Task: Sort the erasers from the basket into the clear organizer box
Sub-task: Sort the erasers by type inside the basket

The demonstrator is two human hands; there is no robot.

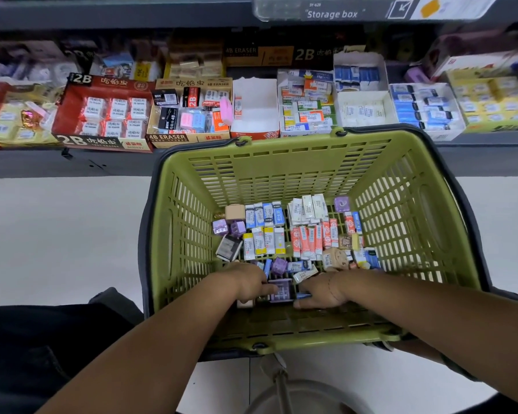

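Pinching small purple printed cardboard box at its left edge with left hand, fingers curled onto it. Reaching to same box's right edge with right hand, fingers bent, tips over a blue sleeve; not managing to tell hold from mere touch on that side. Working low beside near wall of olive-green slotted plastic basket, both forearms crossing over its near rim.

Noting loose wrapped erasers lying across basket floor: flat rectangular blocks in glossy paper sleeves. Logging orange-and-white ones bunched at centre, blue-and-white sleeves lined side by side toward far left, plain white sleeves just beside them on the right, yellow-ended sleeves in a row nearer. Marking small purple cube packs and a black-and-grey block at left edge of the heap, a tan rounded figure just beyond right wrist.

Finding walls flaring outward, ribbed with long slots, rim rolled and smooth. Seeing bare slotted floor beneath both wrists, open air above the heap, far wall standing well apart from both hands.

Recording cardboard display cartons on grey shelf behind basket, among them a red "2B" carton. Spotting clear plastic box labelled "Storage box" on upper shelf at top right, well apart from hands and basket.
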